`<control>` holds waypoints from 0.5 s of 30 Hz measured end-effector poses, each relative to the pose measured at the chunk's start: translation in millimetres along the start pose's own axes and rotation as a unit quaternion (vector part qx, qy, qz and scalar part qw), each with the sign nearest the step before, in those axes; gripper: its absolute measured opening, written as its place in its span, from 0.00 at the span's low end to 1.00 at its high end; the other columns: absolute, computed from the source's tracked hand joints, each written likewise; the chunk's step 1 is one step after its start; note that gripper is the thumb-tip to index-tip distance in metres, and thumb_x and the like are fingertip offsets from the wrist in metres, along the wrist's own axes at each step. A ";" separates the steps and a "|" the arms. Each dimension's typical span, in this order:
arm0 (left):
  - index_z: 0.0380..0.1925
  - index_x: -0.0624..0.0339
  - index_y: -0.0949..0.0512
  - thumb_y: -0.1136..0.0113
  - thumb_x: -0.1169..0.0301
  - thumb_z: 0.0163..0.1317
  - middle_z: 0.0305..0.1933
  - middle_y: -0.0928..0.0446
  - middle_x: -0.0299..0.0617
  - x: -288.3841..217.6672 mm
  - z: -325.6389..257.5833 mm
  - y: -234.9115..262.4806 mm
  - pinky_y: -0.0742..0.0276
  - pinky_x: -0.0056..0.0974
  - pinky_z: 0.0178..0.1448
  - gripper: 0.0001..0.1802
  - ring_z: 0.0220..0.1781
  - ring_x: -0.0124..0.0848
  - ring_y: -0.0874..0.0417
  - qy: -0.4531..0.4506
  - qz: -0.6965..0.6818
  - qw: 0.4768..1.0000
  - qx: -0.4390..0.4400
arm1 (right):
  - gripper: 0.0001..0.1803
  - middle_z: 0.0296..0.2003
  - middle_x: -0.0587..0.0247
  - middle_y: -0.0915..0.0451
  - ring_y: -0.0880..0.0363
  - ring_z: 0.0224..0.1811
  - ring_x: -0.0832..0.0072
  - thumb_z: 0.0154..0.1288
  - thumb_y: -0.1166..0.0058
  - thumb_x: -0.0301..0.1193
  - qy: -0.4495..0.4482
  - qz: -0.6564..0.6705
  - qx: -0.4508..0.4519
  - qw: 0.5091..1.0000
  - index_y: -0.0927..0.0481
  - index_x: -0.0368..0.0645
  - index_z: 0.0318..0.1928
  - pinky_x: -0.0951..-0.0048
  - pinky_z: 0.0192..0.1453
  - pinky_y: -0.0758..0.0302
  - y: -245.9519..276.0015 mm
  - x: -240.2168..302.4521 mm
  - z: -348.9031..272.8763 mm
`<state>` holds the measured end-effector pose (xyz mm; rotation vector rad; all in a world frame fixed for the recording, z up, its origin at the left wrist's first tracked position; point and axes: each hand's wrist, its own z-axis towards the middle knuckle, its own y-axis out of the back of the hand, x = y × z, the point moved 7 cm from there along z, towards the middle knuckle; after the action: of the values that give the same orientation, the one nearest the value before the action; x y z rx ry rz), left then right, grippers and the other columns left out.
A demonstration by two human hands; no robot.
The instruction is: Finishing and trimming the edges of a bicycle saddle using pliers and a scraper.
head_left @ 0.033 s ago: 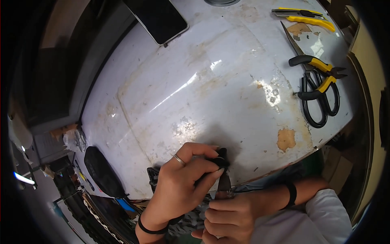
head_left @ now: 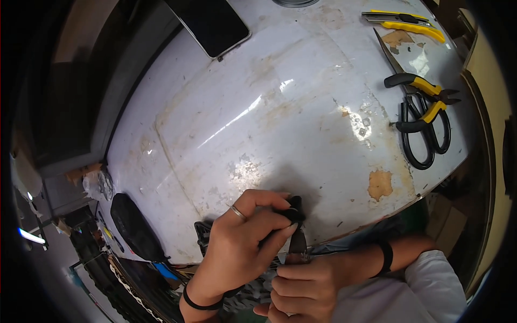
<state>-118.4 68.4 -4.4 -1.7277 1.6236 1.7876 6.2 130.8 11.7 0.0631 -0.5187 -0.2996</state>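
My left hand [head_left: 242, 231], ring on one finger, pinches a small black piece [head_left: 294, 210] at the table's near edge. What kind of piece it is I cannot make out, as the fingertips cover part of it. My right hand [head_left: 304, 288] is wrapped round the handle of a knife [head_left: 298, 241]. Its short dark blade points away from me, with the tip at the underside of the black piece, close to my left thumb. Another black object [head_left: 202, 232] lies partly hidden behind my left hand.
On the white, worn table [head_left: 226, 140] lie a phone [head_left: 212, 27] at the back, and cutting pliers [head_left: 425, 99] over black-handled scissors [head_left: 417, 156] at right. A yellow utility knife [head_left: 406, 22] lies beyond them. A black case [head_left: 134, 229] sits near the left edge.
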 end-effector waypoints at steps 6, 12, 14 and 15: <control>0.33 0.67 0.13 0.24 0.88 0.55 0.52 0.17 0.47 2.5 -7.8 0.4 0.07 0.44 0.56 0.09 0.60 0.48 0.08 -0.046 -0.018 0.999 -0.018 | 0.12 0.21 0.66 0.32 0.29 0.21 0.70 0.67 0.35 0.20 -0.020 0.060 -0.007 0.998 0.26 0.39 0.30 0.67 0.23 0.30 10.8 -8.2 2.7; 0.33 0.68 0.14 0.28 0.83 0.50 0.55 0.19 0.50 -13.8 -29.0 -10.5 0.06 0.39 0.47 0.09 0.64 0.51 0.12 -0.259 0.170 0.949 -0.059 | 0.12 0.26 0.61 0.21 0.17 0.27 0.64 0.68 0.29 0.25 -0.220 0.307 0.066 0.924 0.23 0.38 0.33 0.61 0.35 0.13 42.6 -52.2 3.4; 0.36 0.68 0.14 0.29 0.83 0.48 0.54 0.19 0.50 -13.2 -29.3 -10.7 0.06 0.40 0.46 0.12 0.64 0.52 0.13 -0.265 0.166 0.948 -0.062 | 0.13 0.25 0.61 0.22 0.17 0.26 0.62 0.69 0.33 0.23 -0.310 0.394 -0.106 0.859 0.23 0.38 0.29 0.60 0.33 0.15 51.2 -66.6 -4.2; 0.39 0.67 0.14 0.28 0.82 0.48 0.55 0.20 0.51 -8.9 -27.4 -10.6 0.07 0.42 0.49 0.15 0.64 0.53 0.13 -0.243 0.145 0.957 -0.062 | 0.13 0.25 0.61 0.22 0.17 0.26 0.60 0.69 0.32 0.23 -0.269 0.364 -0.056 0.890 0.23 0.36 0.27 0.59 0.33 0.15 49.2 -63.1 0.3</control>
<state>-91.3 56.6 4.0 -0.9975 1.6255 2.2613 -33.0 196.5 -11.5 -0.3364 -1.0310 0.4107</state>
